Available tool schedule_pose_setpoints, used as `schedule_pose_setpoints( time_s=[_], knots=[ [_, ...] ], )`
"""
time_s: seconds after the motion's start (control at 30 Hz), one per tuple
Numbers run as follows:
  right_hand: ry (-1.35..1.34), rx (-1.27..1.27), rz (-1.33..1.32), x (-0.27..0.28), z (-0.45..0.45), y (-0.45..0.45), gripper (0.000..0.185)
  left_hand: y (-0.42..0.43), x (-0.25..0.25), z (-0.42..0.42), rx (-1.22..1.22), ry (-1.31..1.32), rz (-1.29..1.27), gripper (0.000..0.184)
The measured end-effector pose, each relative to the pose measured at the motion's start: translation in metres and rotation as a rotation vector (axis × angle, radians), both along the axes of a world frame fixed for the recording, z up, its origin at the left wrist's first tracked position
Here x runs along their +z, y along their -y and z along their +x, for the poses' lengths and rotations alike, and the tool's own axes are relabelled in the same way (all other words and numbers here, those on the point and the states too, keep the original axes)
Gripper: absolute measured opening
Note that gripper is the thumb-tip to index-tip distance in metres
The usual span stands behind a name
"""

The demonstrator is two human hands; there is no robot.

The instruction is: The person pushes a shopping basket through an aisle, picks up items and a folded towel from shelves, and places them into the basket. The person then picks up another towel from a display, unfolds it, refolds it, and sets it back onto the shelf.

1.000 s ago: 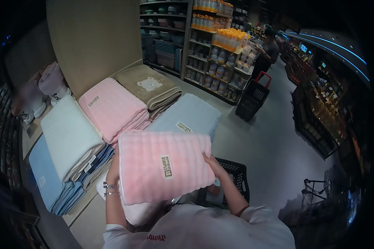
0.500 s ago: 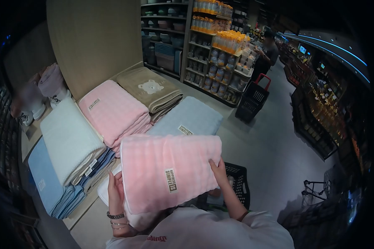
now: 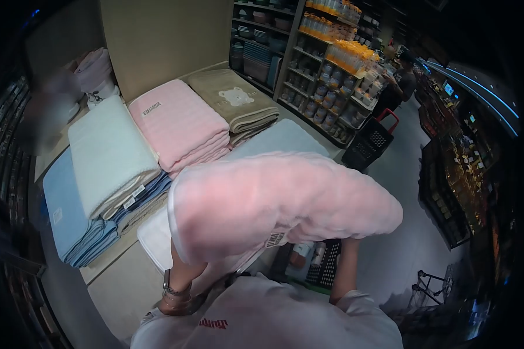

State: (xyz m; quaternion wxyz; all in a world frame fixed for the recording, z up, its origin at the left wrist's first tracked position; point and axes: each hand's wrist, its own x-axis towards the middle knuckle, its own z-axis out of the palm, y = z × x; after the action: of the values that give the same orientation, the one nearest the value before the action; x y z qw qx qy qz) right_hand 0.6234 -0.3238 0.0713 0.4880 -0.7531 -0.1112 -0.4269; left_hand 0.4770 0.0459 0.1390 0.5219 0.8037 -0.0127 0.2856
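A folded pink towel [image 3: 262, 203] with white edging is held up in front of me, its right half bulging and folded over. Part of its label shows at the lower edge. My left hand [image 3: 183, 267], with a watch and bracelets at the wrist, is under the towel's left end, fingers hidden. At the right end, the towel covers my right hand [image 3: 349, 245] down to about the wrist. Both hands support the towel. Behind it, a light blue towel [image 3: 279, 138] lies partly covered. A white towel [image 3: 154, 241] lies beneath its left side.
Stacked pink towels [image 3: 177, 122], brown bear towels [image 3: 236, 99], white towels [image 3: 108, 151] and blue towels [image 3: 70, 209] fill the display table. A black basket [image 3: 332, 262] with goods stands below me. A person [image 3: 400, 84] stands in the aisle near a rolling basket [image 3: 370, 139].
The pink towel has bent over and spread right, and its label has turned down to the lower edge. My right hand has moved right and out of sight beneath it. The view has shifted.
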Motion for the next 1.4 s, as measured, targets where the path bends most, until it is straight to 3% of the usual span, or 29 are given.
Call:
schedule_pose_setpoints(
  time_s=[0.07,0.13,0.27,0.3,0.37,0.47,0.67,0.8,0.83,0.9,1.0,1.03,1.13,1.17,1.27,1.33,1.4],
  knots=[
    [-0.093,0.078,0.131,0.026,0.008,0.002,0.052,0.008,-0.007,0.018,-0.013,0.059,-0.195,0.074],
    [-0.185,0.158,0.221,0.037,0.015,-0.003,0.053,0.021,0.01,0.028,-0.138,0.181,-0.196,0.083],
    [-0.317,0.277,0.324,0.025,0.019,-0.021,0.054,0.048,0.044,0.023,-0.151,0.397,0.141,0.091],
    [-0.343,0.296,0.339,0.02,0.019,-0.027,0.054,0.05,0.049,0.025,-0.077,0.518,0.408,0.104],
    [-0.387,0.32,0.369,0.009,0.016,-0.038,0.055,0.064,0.064,0.021,0.011,0.72,0.421,0.09],
    [-0.43,0.348,0.409,-0.004,0.012,-0.053,0.055,0.065,0.07,0.006,0.001,0.689,0.402,0.077],
    [-0.397,0.365,0.479,0.007,0.013,-0.062,0.057,0.021,0.09,0.009,-0.181,0.41,0.358,0.076],
    [-0.324,0.444,0.587,0.074,0.011,-0.03,0.058,0.003,0.055,0.01,-0.128,0.116,-0.273,0.06],
    [-0.328,0.484,0.631,0.087,0.008,-0.028,0.059,-0.002,0.062,0.01,-0.054,0.15,-0.104,0.055],
    [-0.513,0.615,0.596,0.107,0.006,-0.035,0.059,-0.012,0.08,0.004,0.094,0.216,0.235,0.045],
    [-0.908,0.784,0.371,0.093,0.039,-0.078,0.066,-0.033,0.049,0.022,0.211,0.021,-0.181,0.033],
    [-1.029,0.799,0.329,0.064,0.06,-0.091,0.068,-0.044,0.027,0.033,0.194,-0.009,-0.216,0.03],
    [-1.256,0.707,0.282,-0.027,0.089,-0.11,0.074,-0.082,-0.064,0.045,0.248,-0.379,-0.262,0.037],
    [-1.298,0.658,0.275,-0.039,0.092,-0.114,0.075,-0.088,-0.077,0.039,0.207,-0.356,-0.401,0.041],
    [-1.289,0.821,0.399,-0.016,0.069,-0.111,0.078,-0.093,-0.092,0.021,0.049,-0.301,-0.735,0.052],
    [-1.357,0.926,0.484,-0.038,0.068,-0.085,0.077,-0.088,-0.074,0.006,-0.097,-0.293,-0.845,0.062],
    [-1.322,0.985,0.447,-0.036,0.063,-0.077,0.075,-0.084,-0.066,-0.002,-0.122,-0.294,-0.318,0.07]
  ],
)
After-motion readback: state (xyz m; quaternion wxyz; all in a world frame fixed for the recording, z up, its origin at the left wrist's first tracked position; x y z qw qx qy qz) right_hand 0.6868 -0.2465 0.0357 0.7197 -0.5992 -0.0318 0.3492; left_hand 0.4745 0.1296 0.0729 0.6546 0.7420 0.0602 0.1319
